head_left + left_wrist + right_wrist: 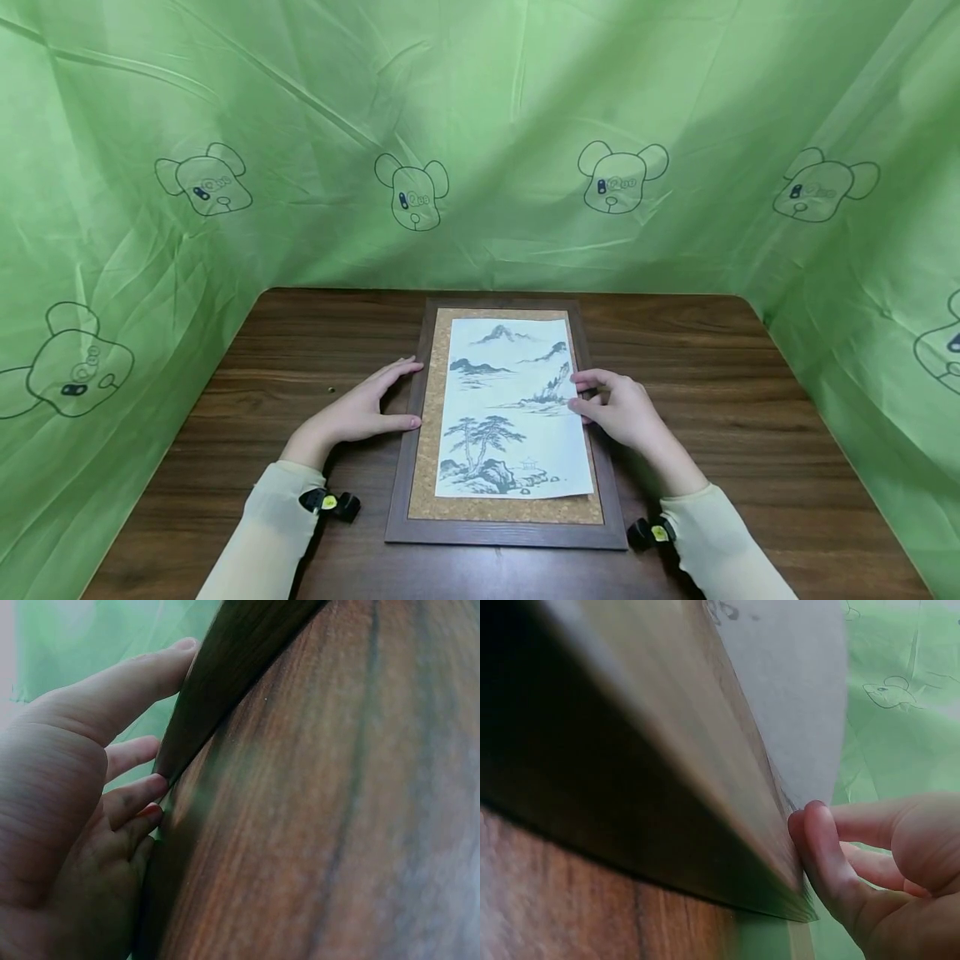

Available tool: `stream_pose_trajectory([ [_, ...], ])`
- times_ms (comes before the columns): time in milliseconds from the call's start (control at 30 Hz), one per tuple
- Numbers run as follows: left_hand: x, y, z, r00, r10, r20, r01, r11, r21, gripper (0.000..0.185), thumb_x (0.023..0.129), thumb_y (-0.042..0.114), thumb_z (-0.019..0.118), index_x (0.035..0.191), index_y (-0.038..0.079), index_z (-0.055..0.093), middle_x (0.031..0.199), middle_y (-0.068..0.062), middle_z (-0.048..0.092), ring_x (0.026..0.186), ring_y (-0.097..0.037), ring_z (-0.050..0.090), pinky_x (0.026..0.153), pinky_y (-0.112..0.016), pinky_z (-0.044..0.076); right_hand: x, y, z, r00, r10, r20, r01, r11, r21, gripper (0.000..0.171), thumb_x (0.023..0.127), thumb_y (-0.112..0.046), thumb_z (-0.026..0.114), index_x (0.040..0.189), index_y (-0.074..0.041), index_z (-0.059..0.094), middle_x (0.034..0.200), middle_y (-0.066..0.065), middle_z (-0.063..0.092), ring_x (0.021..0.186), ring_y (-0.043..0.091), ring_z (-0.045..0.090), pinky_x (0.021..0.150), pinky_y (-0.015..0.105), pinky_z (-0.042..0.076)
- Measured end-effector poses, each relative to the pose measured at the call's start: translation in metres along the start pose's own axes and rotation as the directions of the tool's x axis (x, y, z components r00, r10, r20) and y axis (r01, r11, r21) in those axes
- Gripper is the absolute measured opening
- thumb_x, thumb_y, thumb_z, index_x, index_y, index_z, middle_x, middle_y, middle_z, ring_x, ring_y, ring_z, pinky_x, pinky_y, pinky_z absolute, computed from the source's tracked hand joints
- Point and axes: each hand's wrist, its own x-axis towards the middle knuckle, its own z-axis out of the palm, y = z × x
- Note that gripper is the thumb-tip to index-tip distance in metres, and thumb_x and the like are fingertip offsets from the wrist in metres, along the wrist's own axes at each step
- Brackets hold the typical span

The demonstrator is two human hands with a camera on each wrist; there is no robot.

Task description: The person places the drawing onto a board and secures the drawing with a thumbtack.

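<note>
A brown-framed cork board point(506, 532) lies on the table in the head view. On its cork lies a white sheet of paper printed with an ink landscape point(487, 400), mountains above and trees below; its lower right corner looks slightly raised. My left hand point(356, 414) rests against the frame's left edge, fingers and thumb spread and nearly straight. In the left wrist view their tips touch the frame's side point(217, 682). At the paper's right edge, my right hand point(626, 410) pinches it between thumb and fingers. The right wrist view shows thumb and finger meeting at the sheet point(787, 690).
The dark wood-grain table point(720, 417) extends to both sides of the board. Green cloth point(495, 100) with bear-head drawings hangs behind and at both sides. Wrist cameras on black straps point(330, 502) sit at both sleeves. A tiny dark speck point(332, 389) lies left of the board.
</note>
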Motion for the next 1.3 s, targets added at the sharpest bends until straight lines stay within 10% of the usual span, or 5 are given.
stream_pose_trajectory([
  [933, -0.001, 0.001, 0.0, 1.0, 0.004, -0.004, -0.004, 1.0, 0.01, 0.095, 0.095, 0.054, 0.084, 0.172, 0.024, 0.036, 0.18, -0.013, 0.024, 0.164, -0.044, 0.023, 0.123, -0.073, 0.028, 0.002, 0.006, -0.02, 0.998, -0.061, 0.017, 0.062, 0.994, -0.084, 0.037, 0.098, -0.021, 0.086, 0.131, -0.008, 0.076, 0.113, 0.006, 0.08, 0.082, 0.015, 0.073, 0.066, 0.03, 0.058],
  [1100, 0.0, 0.001, 0.0, 1.0, 0.0, -0.008, 0.0, 1.0, 0.015, 0.095, 0.094, 0.054, 0.085, 0.171, 0.026, 0.037, 0.18, -0.012, 0.024, 0.164, -0.042, 0.023, 0.124, -0.072, 0.028, 0.005, 0.021, -0.039, 0.97, -0.22, 0.101, 0.235, 0.955, -0.183, 0.051, 0.093, -0.033, 0.092, 0.137, -0.016, 0.075, 0.139, 0.002, 0.072, 0.119, 0.026, 0.069, 0.093, 0.044, 0.059],
  [1300, 0.001, 0.0, 0.0, 1.0, 0.009, -0.004, -0.008, 1.0, 0.017, 0.094, 0.095, 0.053, 0.085, 0.171, 0.024, 0.037, 0.18, -0.013, 0.024, 0.164, -0.044, 0.023, 0.123, -0.073, 0.028, 0.003, 0.032, -0.041, 0.926, -0.272, 0.26, 0.333, 0.916, -0.226, 0.084, 0.089, -0.054, 0.09, 0.16, -0.024, 0.057, 0.174, -0.003, 0.04, 0.16, 0.035, 0.031, 0.12, 0.073, 0.032],
])
